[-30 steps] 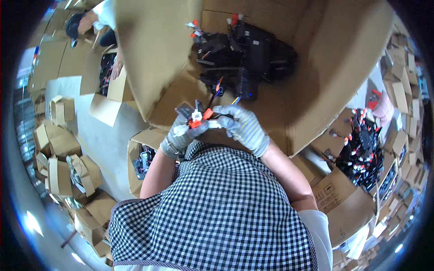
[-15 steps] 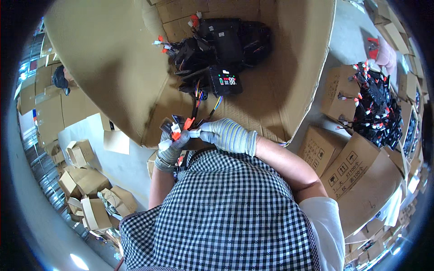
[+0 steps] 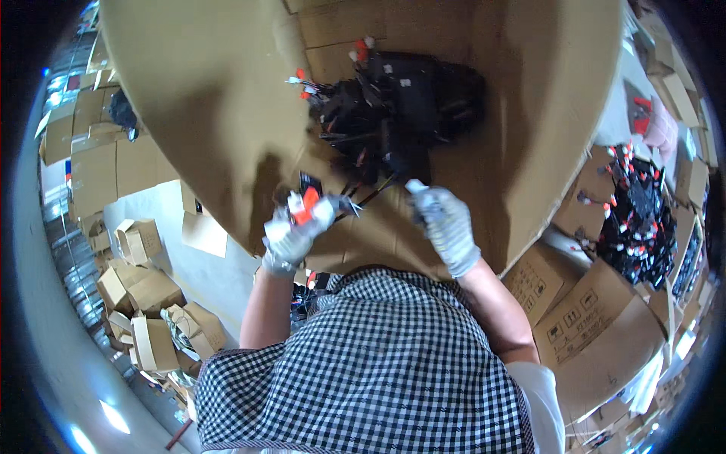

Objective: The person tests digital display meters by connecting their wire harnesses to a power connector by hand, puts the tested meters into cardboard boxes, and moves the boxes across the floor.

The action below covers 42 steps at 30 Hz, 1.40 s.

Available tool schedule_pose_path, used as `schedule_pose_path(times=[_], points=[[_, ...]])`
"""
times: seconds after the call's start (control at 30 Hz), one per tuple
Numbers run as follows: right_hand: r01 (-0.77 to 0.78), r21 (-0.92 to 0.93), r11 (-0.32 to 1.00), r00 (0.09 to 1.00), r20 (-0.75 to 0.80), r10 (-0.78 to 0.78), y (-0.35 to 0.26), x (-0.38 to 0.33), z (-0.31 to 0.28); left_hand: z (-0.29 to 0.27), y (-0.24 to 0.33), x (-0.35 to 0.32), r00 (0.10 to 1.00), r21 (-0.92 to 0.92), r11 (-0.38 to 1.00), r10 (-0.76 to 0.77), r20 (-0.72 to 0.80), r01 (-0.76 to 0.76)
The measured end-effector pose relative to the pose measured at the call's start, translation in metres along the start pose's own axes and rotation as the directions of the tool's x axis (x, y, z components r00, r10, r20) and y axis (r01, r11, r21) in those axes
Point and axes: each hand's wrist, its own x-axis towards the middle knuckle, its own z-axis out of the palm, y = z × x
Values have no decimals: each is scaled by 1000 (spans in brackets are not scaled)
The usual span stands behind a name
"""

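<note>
My left hand (image 3: 291, 238), in a pale knit glove, is closed around a bunch of wire connectors (image 3: 308, 204), red and white, with dark wires running from it. To its right, my right hand (image 3: 448, 231), gloved too, pinches a small white connector (image 3: 415, 186); blur hides its detail. Beyond both hands a heap of black display units (image 3: 408, 94) lies in a large cardboard box (image 3: 529, 113). More red and white plugs (image 3: 363, 49) stick out from the heap. Thin wires lead from my left hand toward the nearest unit, whose face looks dark.
At the right stands another heap of black wired units (image 3: 639, 212) beside open cartons (image 3: 601, 333). Small open boxes (image 3: 155, 340) sit on the floor at the left. Near the left edge is a person's dark-haired or capped head (image 3: 122, 112).
My hands have moved apart, the right one away to the right with the white connector. The lit display no longer shows its glowing digits. The whole view has shifted slightly.
</note>
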Motion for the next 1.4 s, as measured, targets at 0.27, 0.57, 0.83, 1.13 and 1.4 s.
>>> schedule_pose_path(times=[0.27,0.57,0.83,1.13,1.4], points=[[-341,-65,938,937,-103,333,29,-4,-8,-44,-18,189,928,-972,-124,-343,-145,-198],[-410,28,912,879,-256,403,45,7,-14,42,-115,409,800,-864,462,-432,-417,-201],[-335,-70,940,890,-350,291,72,-2,-30,11,-24,328,983,-962,264,-148,-105,-63],[-214,-435,875,972,-181,148,84,-16,-31,45,-23,389,748,-878,-126,-588,-309,-462],[-317,-252,914,941,-203,270,79,-20,-22,68,-46,448,696,-725,664,-433,-573,-183]])
